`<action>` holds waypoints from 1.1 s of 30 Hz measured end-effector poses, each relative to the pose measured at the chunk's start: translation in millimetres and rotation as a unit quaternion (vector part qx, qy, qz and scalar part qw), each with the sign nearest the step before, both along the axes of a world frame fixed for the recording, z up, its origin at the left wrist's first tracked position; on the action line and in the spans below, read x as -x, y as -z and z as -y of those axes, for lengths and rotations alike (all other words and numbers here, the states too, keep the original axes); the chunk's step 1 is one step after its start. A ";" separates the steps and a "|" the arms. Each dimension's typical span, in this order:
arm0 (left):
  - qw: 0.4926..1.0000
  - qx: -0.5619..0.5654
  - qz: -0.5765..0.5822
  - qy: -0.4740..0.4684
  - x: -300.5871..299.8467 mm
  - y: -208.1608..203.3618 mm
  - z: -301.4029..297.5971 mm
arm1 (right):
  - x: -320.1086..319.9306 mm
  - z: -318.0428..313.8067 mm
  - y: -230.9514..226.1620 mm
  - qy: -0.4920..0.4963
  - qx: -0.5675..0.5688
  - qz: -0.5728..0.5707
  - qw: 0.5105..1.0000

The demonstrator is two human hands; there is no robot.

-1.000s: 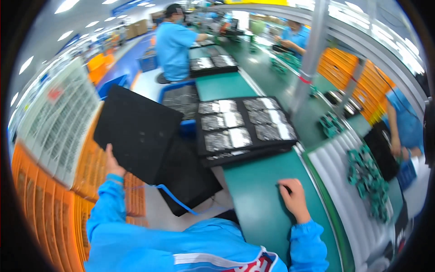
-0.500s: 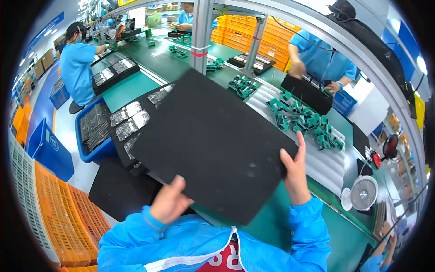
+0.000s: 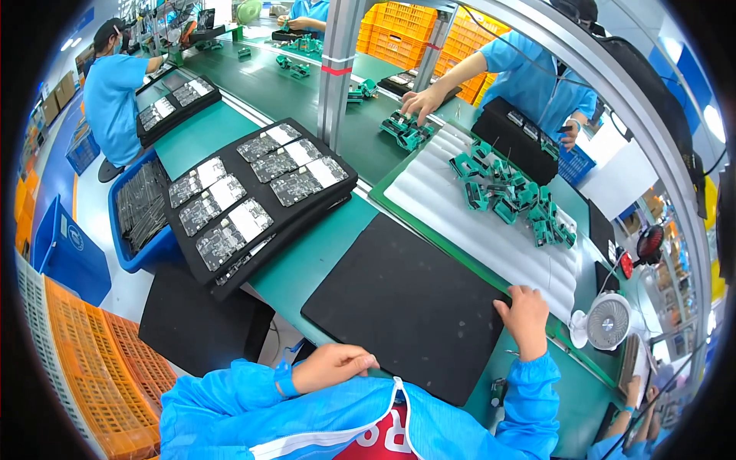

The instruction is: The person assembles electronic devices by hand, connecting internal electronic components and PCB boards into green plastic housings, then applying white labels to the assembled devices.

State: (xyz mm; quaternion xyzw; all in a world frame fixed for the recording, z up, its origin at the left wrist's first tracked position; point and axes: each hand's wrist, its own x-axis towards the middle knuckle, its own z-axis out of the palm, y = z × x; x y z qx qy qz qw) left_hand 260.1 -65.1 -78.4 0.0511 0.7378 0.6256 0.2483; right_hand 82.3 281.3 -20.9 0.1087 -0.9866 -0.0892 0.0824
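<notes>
Black sheet [image 3: 410, 307] lies flat, rectangular and faintly spotted.

- Black sheet [image 3: 406, 307] flat on the green table [image 3: 307, 257].
- Right hand [image 3: 527, 318] at its edge, three o'clock.
- Left hand [image 3: 333, 368], fingers extended, beside it, seven o'clock.
- Circuit boards [image 3: 310, 180] on black padding, ten o'clock.
- Green parts [image 3: 510, 199], one o'clock.

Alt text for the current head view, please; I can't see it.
A flat, black rectangular sheet lies on the green tabletop, the person's bare right hand at its right edge and bare left hand at its near edge. Farther left, a black stack bears six grey-and-white circuit boards; to the right, small green parts lie on ribbed white sheeting.
</notes>
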 end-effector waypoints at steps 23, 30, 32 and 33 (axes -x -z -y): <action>0.895 0.180 -0.350 -0.211 29.1 32.3 41.1 | 14.7 65.2 30.6 -0.151 0.085 0.071 0.982; 0.903 0.147 -0.350 -0.199 31.5 24.9 31.2 | 55.0 184.3 -43.3 -0.326 0.169 0.033 0.930; 0.864 0.205 -0.404 -0.218 23.0 4.5 42.9 | 78.7 241.5 -48.7 -0.379 0.228 0.060 0.895; 0.863 0.208 -0.407 -0.216 20.2 -5.2 51.8 | 92.2 269.6 -46.5 -0.390 0.245 0.055 0.886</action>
